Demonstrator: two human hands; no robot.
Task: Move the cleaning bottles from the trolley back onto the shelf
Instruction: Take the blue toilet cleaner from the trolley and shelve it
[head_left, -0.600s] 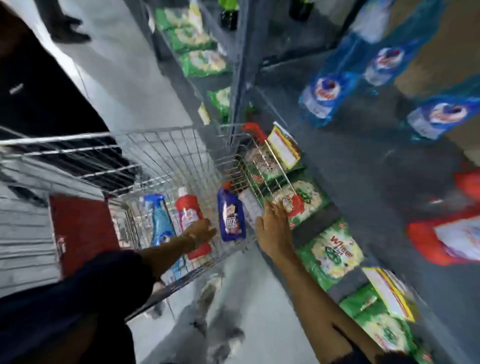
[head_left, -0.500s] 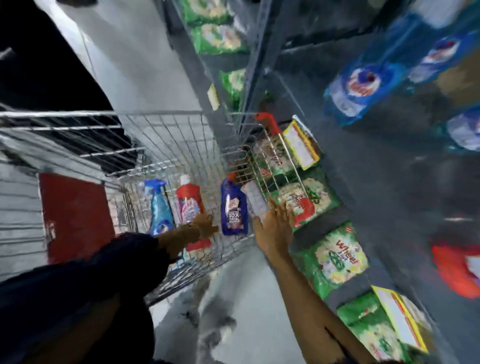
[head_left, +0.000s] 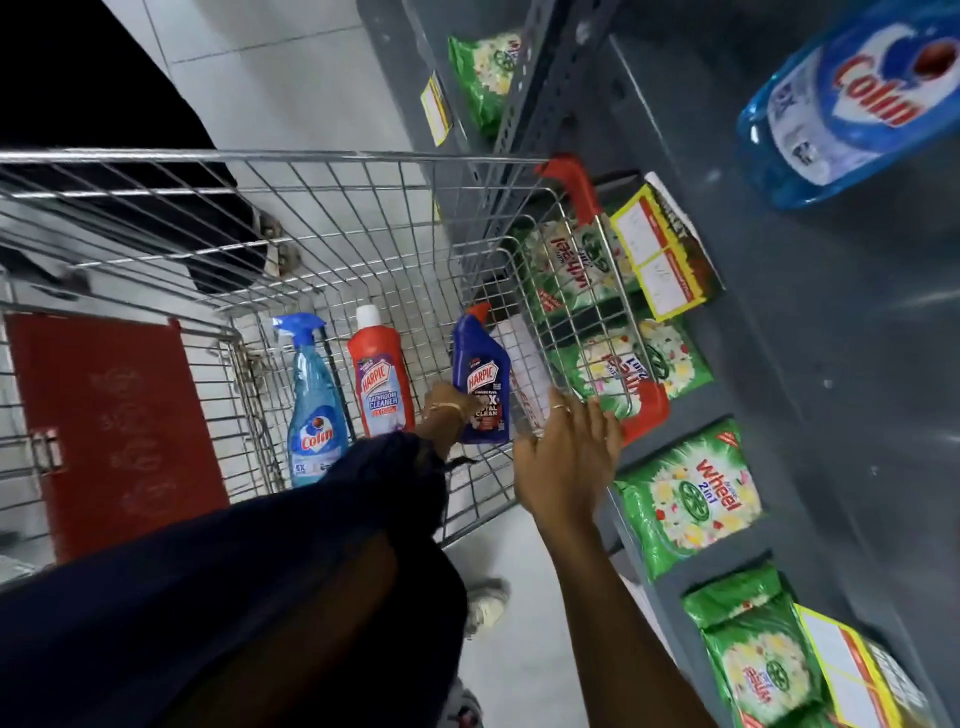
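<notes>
Three bottles stand in the wire trolley (head_left: 332, 171): a light blue Colin spray bottle (head_left: 314, 410), a red Harpic bottle (head_left: 379, 379) and a dark blue Harpic bottle (head_left: 480, 379). My left hand (head_left: 444, 410) reaches into the basket and curls against the dark blue bottle's lower left side; its fingers are mostly hidden. My right hand (head_left: 566, 457) lies open with spread fingers on the trolley's near rim, beside the red handle end (head_left: 649, 415). On the grey shelf (head_left: 810, 364) at the right, a large blue Colin bottle (head_left: 852, 104) lies at the top.
Green Wheel detergent packs (head_left: 685, 493) fill the lower shelf, with yellow price tags (head_left: 660, 254) on its edge. The trolley's red seat flap (head_left: 114, 431) is at the left. A person in dark clothes (head_left: 104, 104) stands beyond the trolley. My shoe (head_left: 488, 603) is on the pale floor.
My left hand has slid right from the red Harpic bottle to the dark blue one. My right hand stays at the trolley rim. The view has tilted down and steadied.
</notes>
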